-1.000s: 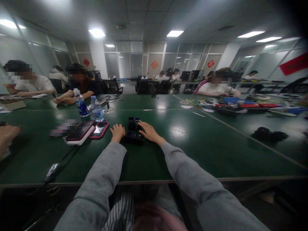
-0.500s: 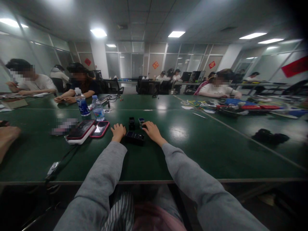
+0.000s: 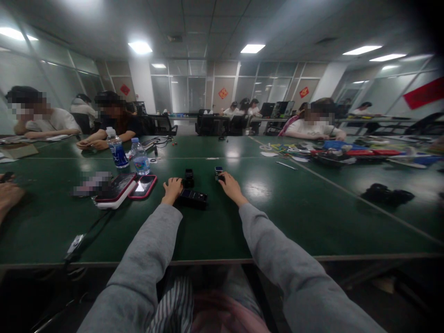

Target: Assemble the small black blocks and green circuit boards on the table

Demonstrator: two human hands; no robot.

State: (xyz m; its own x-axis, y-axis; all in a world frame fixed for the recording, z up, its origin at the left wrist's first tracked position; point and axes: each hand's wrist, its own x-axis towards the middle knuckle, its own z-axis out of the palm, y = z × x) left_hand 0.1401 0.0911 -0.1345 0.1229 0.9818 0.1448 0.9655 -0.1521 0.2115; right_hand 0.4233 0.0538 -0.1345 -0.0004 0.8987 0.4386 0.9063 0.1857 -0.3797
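Observation:
My right hand (image 3: 231,186) has its fingers closed round a small dark device with a light-coloured top edge (image 3: 218,170), standing on the green table. The fingers cover part of it. My left hand (image 3: 171,189) rests on the table with fingers spread, its fingertips at the left end of a black box-shaped device (image 3: 194,198) that lies flat; whether they touch it I cannot tell. Just behind that box stands a small black block-shaped object (image 3: 188,176), between my two hands.
Left of my hands lie a red-edged phone (image 3: 143,187) and another phone on a white box (image 3: 116,187). Two bottles (image 3: 140,159) stand behind them. A dark object (image 3: 386,194) and a pen (image 3: 286,165) lie right. Another person's hand (image 3: 10,192) is at the far left; people sit opposite.
My right hand has moved to the right with the small device, away from the black block-shaped object. My left hand has barely moved.

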